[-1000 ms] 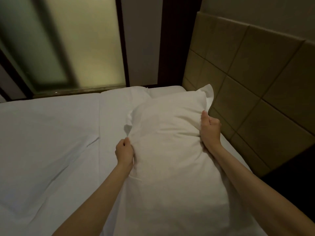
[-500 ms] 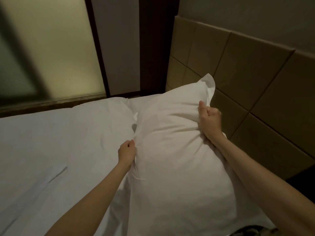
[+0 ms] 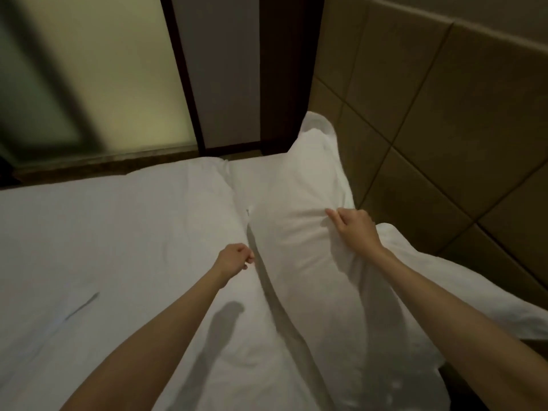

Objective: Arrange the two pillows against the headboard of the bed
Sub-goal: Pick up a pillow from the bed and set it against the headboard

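Note:
A white pillow (image 3: 299, 232) stands tilted on the bed, and its top corner touches the tan padded headboard (image 3: 444, 129). My right hand (image 3: 355, 229) is closed on bunched fabric at the pillow's right side. At the pillow's left edge my left hand (image 3: 235, 259) is curled into a fist, seemingly pinching the cover. A second white pillow (image 3: 462, 298) lies along the headboard beyond my right forearm, partly hidden by the arm.
A white duvet (image 3: 118, 247) covers the bed to the left, its folded top edge near the far side. Beyond the bed are a frosted glass panel (image 3: 103, 69) and a dark wooden post (image 3: 284, 69). A dark gap lies at the lower right.
The held pillow has moved right and away from me, and its top corner now meets the headboard. The second pillow has come into view under my right arm.

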`<state>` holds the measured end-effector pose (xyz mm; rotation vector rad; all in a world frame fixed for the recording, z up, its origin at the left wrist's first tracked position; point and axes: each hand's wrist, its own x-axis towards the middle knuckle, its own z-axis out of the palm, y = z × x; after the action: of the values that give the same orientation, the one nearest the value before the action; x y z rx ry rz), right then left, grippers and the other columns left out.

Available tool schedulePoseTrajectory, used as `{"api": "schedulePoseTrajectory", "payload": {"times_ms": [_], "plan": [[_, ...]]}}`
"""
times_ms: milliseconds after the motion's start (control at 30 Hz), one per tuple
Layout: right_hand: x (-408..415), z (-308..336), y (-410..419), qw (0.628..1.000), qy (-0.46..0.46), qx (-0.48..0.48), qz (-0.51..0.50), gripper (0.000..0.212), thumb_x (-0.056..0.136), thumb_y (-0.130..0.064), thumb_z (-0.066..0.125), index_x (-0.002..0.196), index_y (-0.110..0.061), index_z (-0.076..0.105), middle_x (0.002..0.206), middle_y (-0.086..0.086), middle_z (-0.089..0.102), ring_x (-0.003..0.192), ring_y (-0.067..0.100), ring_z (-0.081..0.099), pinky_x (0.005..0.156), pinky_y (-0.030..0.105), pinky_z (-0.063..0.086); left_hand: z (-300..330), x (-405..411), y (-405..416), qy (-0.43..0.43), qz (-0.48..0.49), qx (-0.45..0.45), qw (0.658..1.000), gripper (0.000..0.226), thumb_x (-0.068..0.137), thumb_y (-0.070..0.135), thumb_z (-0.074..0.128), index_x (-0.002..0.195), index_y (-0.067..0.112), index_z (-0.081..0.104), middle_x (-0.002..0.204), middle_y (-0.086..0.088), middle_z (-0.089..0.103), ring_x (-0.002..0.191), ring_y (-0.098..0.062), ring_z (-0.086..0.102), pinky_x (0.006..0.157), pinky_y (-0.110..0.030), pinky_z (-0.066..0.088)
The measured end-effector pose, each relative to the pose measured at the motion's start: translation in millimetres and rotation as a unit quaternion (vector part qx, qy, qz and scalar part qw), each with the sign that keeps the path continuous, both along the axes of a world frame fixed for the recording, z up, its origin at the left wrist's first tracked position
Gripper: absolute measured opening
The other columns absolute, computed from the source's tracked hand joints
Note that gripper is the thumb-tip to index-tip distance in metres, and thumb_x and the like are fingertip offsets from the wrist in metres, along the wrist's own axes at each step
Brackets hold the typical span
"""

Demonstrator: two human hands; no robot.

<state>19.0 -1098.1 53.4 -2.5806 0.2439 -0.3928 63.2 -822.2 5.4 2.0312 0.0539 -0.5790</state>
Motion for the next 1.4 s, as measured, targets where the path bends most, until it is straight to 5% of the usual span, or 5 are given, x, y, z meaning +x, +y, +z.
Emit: {"api": "schedulePoseTrajectory", "payload": {"times_ms": [433,700,900,1200,1400], "plan": [[-21.9,-83.1,-103.3,0.950,0.285,0.112,-0.068,0.031,0.078,-0.048,0.065,0.080,-0.017,0.059,0.115,0.006,0.048,0.108,0.028,0.043,0.090,0.045,0.032,4.9,36.9,-76.2,-0.067,-0.020,0.051,0.996,0.025,0.092,0.013,0.041,0.090,0.007,0.065,0.093,-0.008,0.065,0.082,-0.023,0.058,0.065,-0.027,0.044],[-0.5,-90.7,-123.1,0.859,0.454,0.215,-0.099,0.143,0.055,-0.047,0.088,0.150,-0.008,-0.011,0.160,0.015,0.015,0.143,0.035,0.023,0.116,0.045,0.025,-15.3,37.1,-99.8,-0.031,-0.054,0.072,0.995,0.023,0.092,0.013,0.042,0.089,0.008,0.064,0.094,-0.008,0.064,0.083,-0.023,0.057,0.073,-0.031,0.044],[1.1,-121.5,-61.2,0.858,0.513,0.008,-0.020,0.132,0.053,-0.072,0.073,0.152,-0.012,0.008,0.160,0.018,0.007,0.146,0.037,0.006,0.114,0.056,0.002,-30.1,35.0,-89.1,-0.001,-0.012,0.072,0.997,0.022,0.090,0.016,0.045,0.090,0.006,0.065,0.091,-0.009,0.066,0.084,-0.025,0.059,0.079,-0.035,0.047],[10.9,-122.5,-11.8,0.929,0.283,0.216,-0.103,0.032,0.071,-0.028,0.077,0.061,-0.011,0.052,0.068,0.001,0.059,0.075,0.021,0.061,0.054,0.027,0.038,-41.2,36.3,-51.7,0.012,0.038,0.032,0.999,0.023,0.088,0.015,0.045,0.088,0.004,0.065,0.086,-0.007,0.066,0.079,-0.024,0.059,0.076,-0.034,0.047],[48.9,-63.9,-15.5,0.907,0.132,0.369,-0.151,0.026,0.066,-0.010,0.081,0.088,0.001,0.072,0.084,0.012,0.069,0.079,0.021,0.062,0.067,0.030,0.044,-35.0,59.3,-39.5,-0.003,0.046,-0.007,0.999,0.025,0.092,0.014,0.040,0.096,0.010,0.064,0.093,-0.007,0.064,0.082,-0.023,0.058,0.070,-0.028,0.044]]}}
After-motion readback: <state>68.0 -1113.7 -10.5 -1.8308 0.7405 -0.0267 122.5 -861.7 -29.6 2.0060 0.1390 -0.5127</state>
